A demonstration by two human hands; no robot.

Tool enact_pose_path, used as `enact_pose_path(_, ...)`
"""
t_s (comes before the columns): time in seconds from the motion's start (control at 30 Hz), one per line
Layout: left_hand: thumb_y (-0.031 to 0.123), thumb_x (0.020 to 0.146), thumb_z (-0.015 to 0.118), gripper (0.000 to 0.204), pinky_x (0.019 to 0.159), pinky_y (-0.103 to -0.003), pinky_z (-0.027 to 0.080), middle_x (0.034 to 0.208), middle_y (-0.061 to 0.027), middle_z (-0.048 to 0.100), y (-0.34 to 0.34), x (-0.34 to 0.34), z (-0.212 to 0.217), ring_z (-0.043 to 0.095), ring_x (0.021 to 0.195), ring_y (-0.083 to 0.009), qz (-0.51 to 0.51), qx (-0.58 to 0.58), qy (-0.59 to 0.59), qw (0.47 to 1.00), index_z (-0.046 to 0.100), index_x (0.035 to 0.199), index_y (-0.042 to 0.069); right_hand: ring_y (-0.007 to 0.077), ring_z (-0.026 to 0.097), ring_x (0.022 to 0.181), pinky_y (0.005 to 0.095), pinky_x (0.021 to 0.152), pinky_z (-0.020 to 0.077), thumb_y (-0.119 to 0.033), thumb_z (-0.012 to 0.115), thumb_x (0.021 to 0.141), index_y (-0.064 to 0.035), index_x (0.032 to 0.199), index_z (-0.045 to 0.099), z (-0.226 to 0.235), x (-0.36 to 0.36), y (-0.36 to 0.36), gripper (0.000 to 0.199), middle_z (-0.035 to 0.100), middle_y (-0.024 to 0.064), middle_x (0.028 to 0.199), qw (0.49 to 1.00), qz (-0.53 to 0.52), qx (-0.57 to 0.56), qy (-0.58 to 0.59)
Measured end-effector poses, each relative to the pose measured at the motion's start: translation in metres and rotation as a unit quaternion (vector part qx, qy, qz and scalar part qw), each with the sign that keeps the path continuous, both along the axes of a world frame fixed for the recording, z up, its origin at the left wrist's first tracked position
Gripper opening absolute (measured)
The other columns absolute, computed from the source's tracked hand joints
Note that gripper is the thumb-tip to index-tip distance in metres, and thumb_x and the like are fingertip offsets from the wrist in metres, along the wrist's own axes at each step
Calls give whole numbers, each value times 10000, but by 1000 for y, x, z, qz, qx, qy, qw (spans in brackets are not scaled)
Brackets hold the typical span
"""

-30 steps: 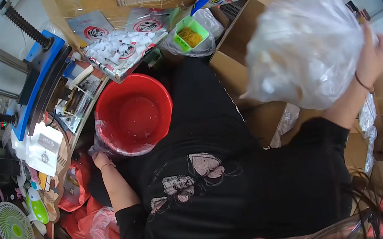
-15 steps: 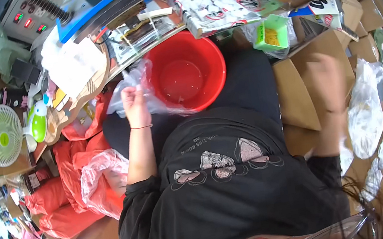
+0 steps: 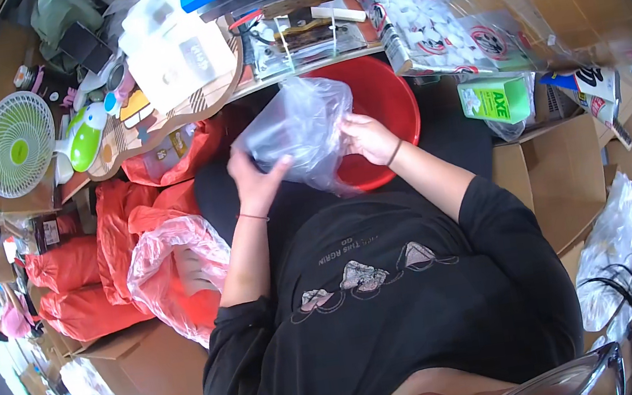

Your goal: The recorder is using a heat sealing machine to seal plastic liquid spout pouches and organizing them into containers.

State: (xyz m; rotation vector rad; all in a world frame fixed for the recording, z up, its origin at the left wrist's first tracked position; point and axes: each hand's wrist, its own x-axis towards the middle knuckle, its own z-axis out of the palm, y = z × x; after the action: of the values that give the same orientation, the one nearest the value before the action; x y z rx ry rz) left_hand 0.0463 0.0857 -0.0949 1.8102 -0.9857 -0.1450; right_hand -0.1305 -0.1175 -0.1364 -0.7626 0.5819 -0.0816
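Observation:
A clear plastic bag is held up between both my hands over my lap. My left hand grips its left side and my right hand grips its right edge. Directly behind the bag a red plastic basin rests on my lap against the workbench edge, partly hidden by the bag. I wear a black printed shirt with the sleeves pushed up.
A cluttered workbench with a small green-and-white fan and packets lies ahead. Red filled bags pile at my left. Cardboard boxes, a green carton and a big clear bag stand at my right. A person is at far left.
My right hand let go of the big clear bag at my right and came across to the small bag. Both hands now hold it in front of the red basin.

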Motion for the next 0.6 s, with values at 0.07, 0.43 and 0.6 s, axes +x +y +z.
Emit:
enact_pose_path(0.07, 144, 925, 702, 244, 868, -306, 490, 1008, -43, 656, -10, -19, -1, 617, 902, -151, -49, 31, 192, 980, 623, 1120, 20, 154, 636, 788, 313, 728, 520, -188, 557, 1007, -76, 1101, 611, 15, -4, -5, 156, 658, 27, 935, 999, -30, 13, -5)
enact_pose_path(0.43, 225, 927, 705, 350, 959, -312, 480, 1105, -68, 671, -68, -62, -22, 622, 1057, -182, -164, -41, 595, 786, 621, 1178, -3, 185, 659, 823, 344, 734, 531, -168, 696, 891, -39, 1018, 595, 46, -29, 30, 207, 654, 89, 905, 808, -41, -588, -2)
enact_pose_path(0.6, 174, 917, 692, 299, 1014, -351, 471, 1246, -99, 613, -64, -54, 0, 578, 1188, -214, -219, -145, 604, 752, 576, 1159, 42, 198, 667, 883, 344, 753, 531, -69, 589, 932, -75, 994, 592, 26, -51, -14, 63, 648, 85, 937, 972, -202, -60, -102)
